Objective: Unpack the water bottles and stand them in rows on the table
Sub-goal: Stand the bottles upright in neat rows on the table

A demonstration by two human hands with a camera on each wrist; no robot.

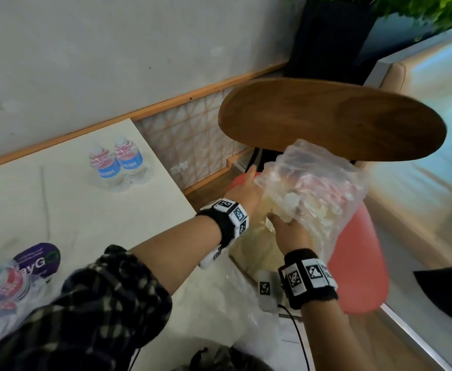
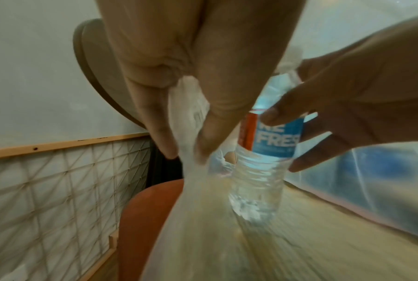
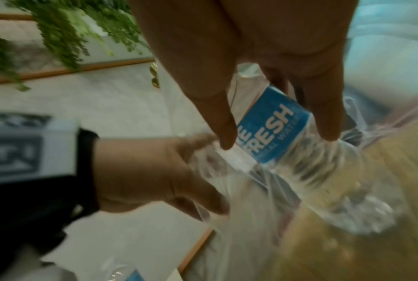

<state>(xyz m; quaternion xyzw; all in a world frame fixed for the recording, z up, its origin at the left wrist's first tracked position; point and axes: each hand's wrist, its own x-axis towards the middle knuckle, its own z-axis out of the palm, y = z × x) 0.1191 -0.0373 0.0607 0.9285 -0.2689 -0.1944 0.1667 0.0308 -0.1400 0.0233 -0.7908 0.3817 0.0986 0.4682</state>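
White tabletop (image 1: 80, 210) holds two clear blue-labelled bottles (image 1: 117, 163) at ten o'clock; our left hand (image 1: 246, 188) pinches the clear plastic wrap (image 1: 323, 178) open so our right hand (image 1: 289, 231) can grasp another bottle (image 2: 270, 144).

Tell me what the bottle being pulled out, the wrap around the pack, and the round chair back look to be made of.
The bottle looks like clear thin plastic: ribbed, see-through walls and a glossy blue label.
The wrap looks like thin clear plastic film: it crinkles and bunches where the left hand pinches it.
The chair back looks like brown wood with a smooth satin finish; faint grain shows, though it may be veneer.
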